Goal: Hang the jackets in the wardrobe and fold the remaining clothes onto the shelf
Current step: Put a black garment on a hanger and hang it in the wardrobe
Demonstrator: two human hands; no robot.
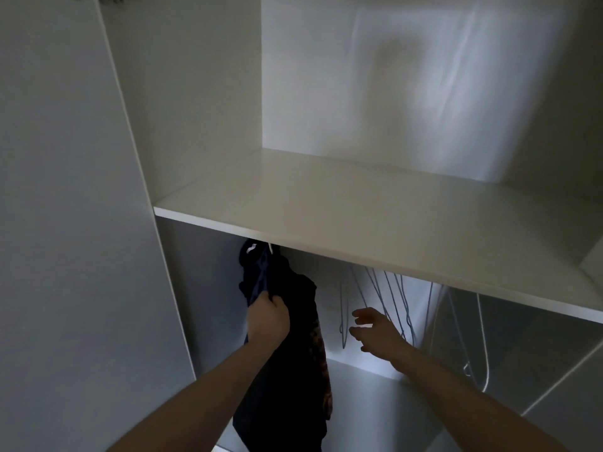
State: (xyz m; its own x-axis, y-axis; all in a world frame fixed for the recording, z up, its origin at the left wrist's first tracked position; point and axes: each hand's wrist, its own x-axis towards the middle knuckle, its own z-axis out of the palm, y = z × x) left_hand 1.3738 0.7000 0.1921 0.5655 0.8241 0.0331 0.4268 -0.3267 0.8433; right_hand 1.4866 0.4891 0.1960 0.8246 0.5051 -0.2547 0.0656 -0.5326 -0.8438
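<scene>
Head view. Item: white wardrobe (208,93), interior seen from the front and slightly above, dim light.

Shelf (359,207): white board spanning the wardrobe at mid-height, top face bare.

Dark jacket (293,370): hangs in the compartment below the shelf, far left side, its top just under the shelf's front edge. A small white tag shows at the collar. A strip of patterned reddish lining or a second garment shows along its right edge; which of the two cannot be told.

Wire hangers (391,298): several thin, pale, unladen hangers, hanging to the right of the jacket under the shelf; more sit further right in shadow.

Left hand (268,321): grip closed on a fold of the jacket's dark fabric near its upper left, fingers curled round the cloth.

Right hand (375,334): grip open, fingers spread and relaxed, holding nothing, in front of the wire hangers. Whether the fingertips touch a hanger cannot be told.
</scene>
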